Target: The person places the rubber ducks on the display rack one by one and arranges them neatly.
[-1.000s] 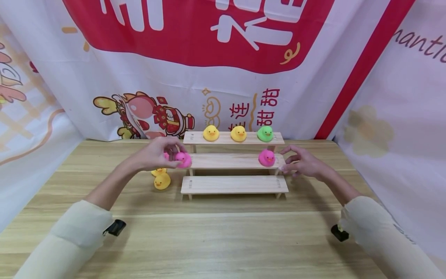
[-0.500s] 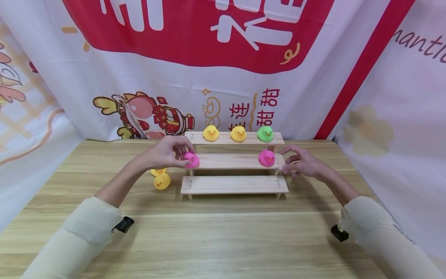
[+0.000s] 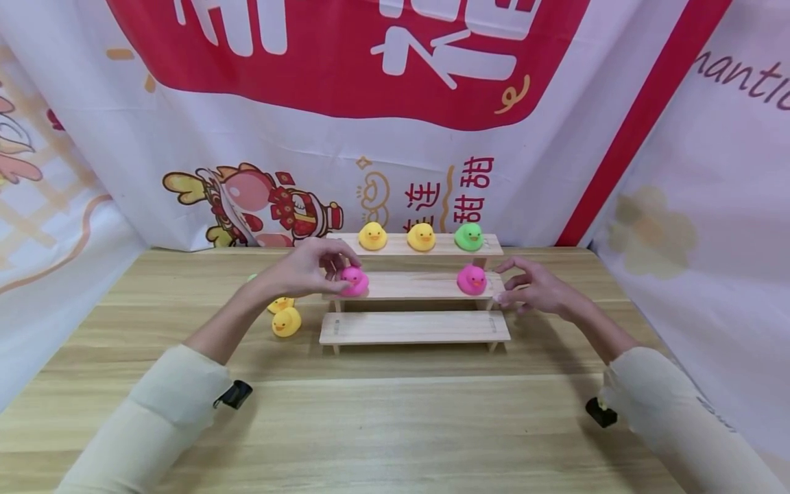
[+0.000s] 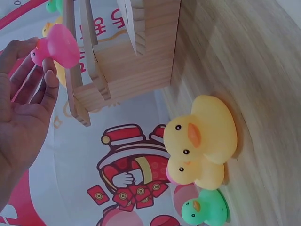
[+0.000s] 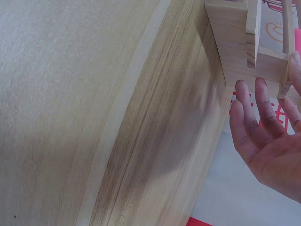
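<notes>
Pinching pink duck (image 3: 354,283) in left hand (image 3: 311,269), at middle shelf (image 3: 410,285) just below fingertips; can't tell if resting. Holding right hand (image 3: 535,287) loosely parted by shelf end, perhaps steadying, gripping no duck. Likely placing; needs settling next, then easing fingers off.

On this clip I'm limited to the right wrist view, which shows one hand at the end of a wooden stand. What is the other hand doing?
Observer: In the head view, the left hand pinches a pink duck at the left part of the middle shelf; whether it touches the wood I cannot tell.
Operator: And the top shelf?
Observer: It bears, from left to right, a yellow duck, a second yellow duck and a green duck.
Operator: Anything on the table past the far end?
Observer: The left wrist view shows two yellow ducks there, close to another green duck.
</notes>
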Demonstrator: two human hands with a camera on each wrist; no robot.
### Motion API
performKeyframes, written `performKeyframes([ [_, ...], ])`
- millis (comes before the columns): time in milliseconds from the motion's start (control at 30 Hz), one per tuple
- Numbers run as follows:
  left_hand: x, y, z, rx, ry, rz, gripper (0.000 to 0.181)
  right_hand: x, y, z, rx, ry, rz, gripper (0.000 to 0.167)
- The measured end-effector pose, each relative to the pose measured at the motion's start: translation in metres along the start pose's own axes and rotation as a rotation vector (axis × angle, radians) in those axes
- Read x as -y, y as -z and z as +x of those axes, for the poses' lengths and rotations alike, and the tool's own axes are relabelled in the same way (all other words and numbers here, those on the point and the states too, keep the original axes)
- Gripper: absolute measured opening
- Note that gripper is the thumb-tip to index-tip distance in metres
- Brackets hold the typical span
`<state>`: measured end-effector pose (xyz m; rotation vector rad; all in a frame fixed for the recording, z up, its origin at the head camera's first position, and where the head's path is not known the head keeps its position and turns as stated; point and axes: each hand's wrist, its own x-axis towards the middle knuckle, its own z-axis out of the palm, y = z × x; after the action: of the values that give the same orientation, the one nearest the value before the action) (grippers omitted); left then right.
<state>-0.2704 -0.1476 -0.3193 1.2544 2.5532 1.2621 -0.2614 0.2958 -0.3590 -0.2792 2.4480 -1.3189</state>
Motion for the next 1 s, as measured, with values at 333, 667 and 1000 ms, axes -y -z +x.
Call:
performKeyframes([
  [333,-0.002,-0.013,0.013,-0.013,-0.053,-0.002,0.027,0.000,0.000,0.000,0.006,-0.003,0.000,0.053],
  [667,-0.004,-0.024,0.024,-0.028,-0.099,-0.027,0.025,0.003,0.000,0.000,0.006,-0.006,-0.006,0.053],
  [1000,-0.009,-0.033,0.033,-0.031,-0.090,-0.016,0.023,0.002,0.000,0.001,0.008,-0.012,0.000,0.054],
])
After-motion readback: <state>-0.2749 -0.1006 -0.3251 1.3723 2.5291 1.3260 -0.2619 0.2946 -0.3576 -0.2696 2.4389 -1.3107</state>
